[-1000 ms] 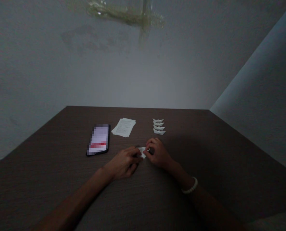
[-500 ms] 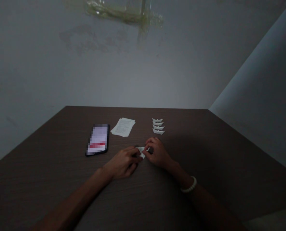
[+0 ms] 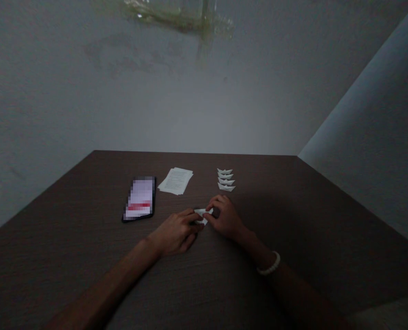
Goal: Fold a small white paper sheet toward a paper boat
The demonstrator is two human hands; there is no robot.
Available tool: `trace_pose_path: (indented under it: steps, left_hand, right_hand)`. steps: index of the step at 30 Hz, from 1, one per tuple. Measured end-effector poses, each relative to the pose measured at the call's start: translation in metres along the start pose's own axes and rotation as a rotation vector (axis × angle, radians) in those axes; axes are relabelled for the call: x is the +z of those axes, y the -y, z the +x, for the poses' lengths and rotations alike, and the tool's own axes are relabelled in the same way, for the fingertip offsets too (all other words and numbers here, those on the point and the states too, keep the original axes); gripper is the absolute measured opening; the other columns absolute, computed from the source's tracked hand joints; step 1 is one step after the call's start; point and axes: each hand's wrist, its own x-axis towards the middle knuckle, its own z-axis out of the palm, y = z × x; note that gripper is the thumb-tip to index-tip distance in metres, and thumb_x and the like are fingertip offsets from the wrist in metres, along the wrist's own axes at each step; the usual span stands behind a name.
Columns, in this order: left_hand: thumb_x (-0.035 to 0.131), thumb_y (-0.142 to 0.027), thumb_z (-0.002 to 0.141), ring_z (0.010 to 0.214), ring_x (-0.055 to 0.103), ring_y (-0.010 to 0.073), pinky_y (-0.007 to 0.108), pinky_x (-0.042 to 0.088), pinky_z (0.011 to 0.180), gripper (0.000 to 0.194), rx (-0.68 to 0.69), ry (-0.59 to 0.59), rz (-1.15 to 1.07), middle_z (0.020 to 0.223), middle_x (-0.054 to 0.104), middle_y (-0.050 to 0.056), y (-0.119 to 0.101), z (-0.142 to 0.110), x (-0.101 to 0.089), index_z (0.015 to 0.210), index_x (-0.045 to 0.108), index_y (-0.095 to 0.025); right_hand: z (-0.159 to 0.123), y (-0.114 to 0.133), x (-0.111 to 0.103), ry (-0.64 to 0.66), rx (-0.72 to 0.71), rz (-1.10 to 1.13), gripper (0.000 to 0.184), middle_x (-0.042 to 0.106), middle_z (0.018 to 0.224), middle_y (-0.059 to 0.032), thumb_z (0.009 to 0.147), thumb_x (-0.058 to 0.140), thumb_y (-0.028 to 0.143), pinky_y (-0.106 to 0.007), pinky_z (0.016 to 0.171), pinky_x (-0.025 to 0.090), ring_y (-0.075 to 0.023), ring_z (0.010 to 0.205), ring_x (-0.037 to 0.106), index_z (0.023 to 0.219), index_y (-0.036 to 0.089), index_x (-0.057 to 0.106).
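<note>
A small folded piece of white paper (image 3: 204,212) lies on the brown table between my two hands. From the left, my left hand (image 3: 180,231) has its fingers closed on the paper's left side. My right hand (image 3: 225,216) pinches its right edge between thumb and fingers; a pale beaded bracelet (image 3: 269,265) circles that wrist. Fingertips cover parts of the paper, so its exact fold is hard to make out. Just beyond my right hand, several small white paper boats (image 3: 226,188) stand in a column.
A phone (image 3: 139,198) with a blurred lit screen lies to the left. Beside it is a stack of printed paper sheets (image 3: 175,181). The dark brown table (image 3: 258,165) meets a stained wall (image 3: 155,101) at its far edge.
My right thumb and fingers have shifted slightly on the paper, and its visible outline has changed a little. My left hand has barely moved. Phone, sheets and boats stay put.
</note>
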Motion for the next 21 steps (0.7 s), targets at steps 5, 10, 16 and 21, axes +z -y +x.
trace_pose_path:
  steps: [5,10,16,21]
  left_hand:
    - [0.048,-0.015,0.084,0.098,0.056,0.0254,0.039,0.052,0.085,0.031,-0.039,0.024,0.035,0.108,0.06,0.011,-0.0026,0.0019,-0.0009,0.11,0.065,-0.015]
    - [0.049,-0.014,0.083,0.101,0.056,0.025,0.04,0.051,0.09,0.033,-0.025,0.02,0.031,0.111,0.06,0.011,-0.0004,0.0006,0.0001,0.112,0.065,-0.017]
    - [0.048,-0.013,0.082,0.104,0.055,0.0253,0.042,0.049,0.093,0.036,-0.005,0.013,0.004,0.116,0.059,0.011,0.0025,-0.0008,0.0003,0.114,0.065,-0.017]
    - [0.047,-0.011,0.083,0.102,0.057,0.0237,0.041,0.049,0.092,0.034,-0.006,-0.046,-0.048,0.113,0.062,0.009,0.0035,-0.0012,0.001,0.11,0.067,-0.018]
  right_hand:
    - [-0.0014,0.0002,-0.0081,0.023,-0.083,-0.013,0.007,0.059,0.09,-0.0042,0.076,0.071,0.017,-0.034,0.082,0.043,-0.0195,0.088,0.053,0.079,0.019,0.065]
    - [-0.0036,-0.0016,-0.0106,0.115,-0.108,-0.075,0.002,0.059,0.086,-0.004,0.078,0.069,0.019,-0.034,0.078,0.043,-0.0183,0.082,0.052,0.077,0.021,0.07]
    - [-0.0029,0.0002,-0.0107,0.115,-0.098,-0.107,0.004,0.06,0.085,-0.0043,0.078,0.068,0.019,-0.034,0.078,0.042,-0.0188,0.083,0.051,0.075,0.021,0.071]
    - [-0.0029,0.0001,-0.0107,0.12,-0.089,-0.103,0.004,0.06,0.085,-0.0041,0.077,0.069,0.019,-0.034,0.077,0.042,-0.0189,0.083,0.052,0.075,0.021,0.07]
